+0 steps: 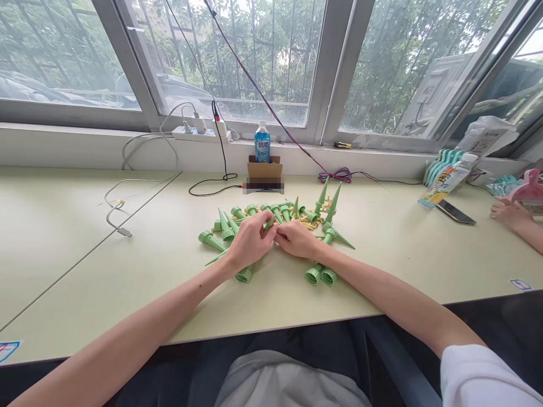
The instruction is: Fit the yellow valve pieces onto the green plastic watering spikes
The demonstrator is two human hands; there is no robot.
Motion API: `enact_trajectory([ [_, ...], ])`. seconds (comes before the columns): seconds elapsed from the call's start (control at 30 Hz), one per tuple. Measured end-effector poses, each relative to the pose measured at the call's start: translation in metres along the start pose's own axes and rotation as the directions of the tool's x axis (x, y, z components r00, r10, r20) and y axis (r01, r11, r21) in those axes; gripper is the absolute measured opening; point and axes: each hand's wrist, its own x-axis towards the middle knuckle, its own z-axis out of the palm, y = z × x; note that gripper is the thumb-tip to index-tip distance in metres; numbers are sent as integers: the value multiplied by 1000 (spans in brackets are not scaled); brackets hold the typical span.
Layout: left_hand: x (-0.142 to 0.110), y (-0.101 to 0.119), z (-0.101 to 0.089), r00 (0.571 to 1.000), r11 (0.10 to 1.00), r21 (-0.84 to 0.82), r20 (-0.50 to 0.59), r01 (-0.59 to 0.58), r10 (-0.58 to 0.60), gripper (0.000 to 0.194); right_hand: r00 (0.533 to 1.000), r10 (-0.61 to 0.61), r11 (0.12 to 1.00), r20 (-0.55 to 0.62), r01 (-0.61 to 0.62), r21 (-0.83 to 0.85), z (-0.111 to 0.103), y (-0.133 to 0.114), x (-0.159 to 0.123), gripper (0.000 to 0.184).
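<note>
My left hand (253,240) is closed around a green plastic watering spike (270,223), whose tip shows between thumb and fingers. Against it, my right hand (297,238) is pinched shut; whatever lies between its fingertips is hidden. Both hands touch above the table. Around them lie several more green spikes with screw-cap ends, such as one on the left (211,239) and a pair of open caps (313,276) beside my right forearm. Small yellow pieces (307,225) are scattered among the spikes behind my hands.
A small cardboard box (264,168) with a blue bottle (262,143) stands behind the pile. Cables (339,175) run along the back. At right are a tilted drink bottle (445,182), a phone (456,212) and another person's hand (511,215) by a pink object (528,186).
</note>
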Motion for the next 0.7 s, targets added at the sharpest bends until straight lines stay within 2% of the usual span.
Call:
enact_trajectory([
  [0.7, -1, -2, 0, 1000, 999, 28, 20, -23, 22, 13, 999, 46, 998, 25, -45, -37, -1, -3, 1, 35],
])
